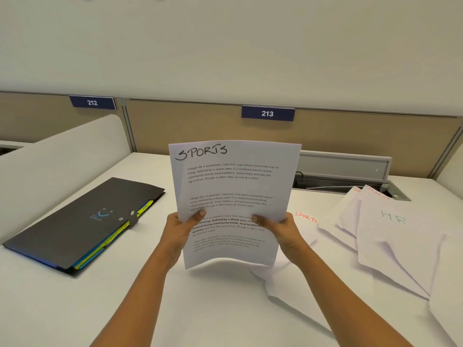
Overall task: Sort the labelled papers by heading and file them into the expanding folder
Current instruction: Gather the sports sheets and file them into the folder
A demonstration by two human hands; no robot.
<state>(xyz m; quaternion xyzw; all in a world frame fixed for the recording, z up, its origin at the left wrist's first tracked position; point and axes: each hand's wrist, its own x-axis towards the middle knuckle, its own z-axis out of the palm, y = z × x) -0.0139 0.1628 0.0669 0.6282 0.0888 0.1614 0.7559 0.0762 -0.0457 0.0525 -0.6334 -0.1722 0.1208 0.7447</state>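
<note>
White SPORTS sheet (233, 191) upright, side edges pinched by left hand (179, 229) and right hand (280, 230); black folder (75, 221) left, loose papers (390, 236) right.

Black-lettered white SPORTS sheet (233, 191), dark grey folder (82, 219) with yellow-blue dividers (115, 236).

Bright, even light from overhead; soft shadow falls on the table (225, 309) under the raised sheet (233, 186), wide-angle bend curves the edges, fine print slightly soft
</note>
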